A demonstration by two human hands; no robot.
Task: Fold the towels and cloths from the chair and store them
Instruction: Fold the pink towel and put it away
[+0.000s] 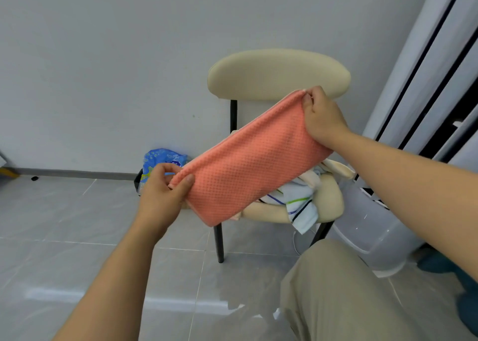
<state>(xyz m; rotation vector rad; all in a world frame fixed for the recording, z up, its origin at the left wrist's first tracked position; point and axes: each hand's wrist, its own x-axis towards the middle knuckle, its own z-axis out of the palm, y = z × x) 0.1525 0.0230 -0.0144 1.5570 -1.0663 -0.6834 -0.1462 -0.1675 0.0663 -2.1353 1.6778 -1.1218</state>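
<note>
Left hand [165,188], low and left: thumb on the near face of the cloth [248,159] and fingers curled behind it, pinching its lower-left end. Right hand [322,115], higher and right: fingers curled over the cloth's upper-right end, thumb on the near side, gripping it. The cloth is stretched taut between the two hands, held in the air in front of the chair [278,74], running diagonally from lower left to upper right.

The cloth is salmon-orange with a fine waffle texture. It forms a long, narrow band that appears doubled over along its length, with a paler hem showing at the lower corner and along the upper edge.

On the chair seat behind it lies a loose heap: a white towel [300,203] with blue, green and dark stripes, hanging over the seat's front edge, and cream cloths [333,170] beside and above it. The chair has a cream padded back and seat on black legs. A blue printed bag [161,159] stands on the tiled floor [64,211] to its left, against the wall.
</note>
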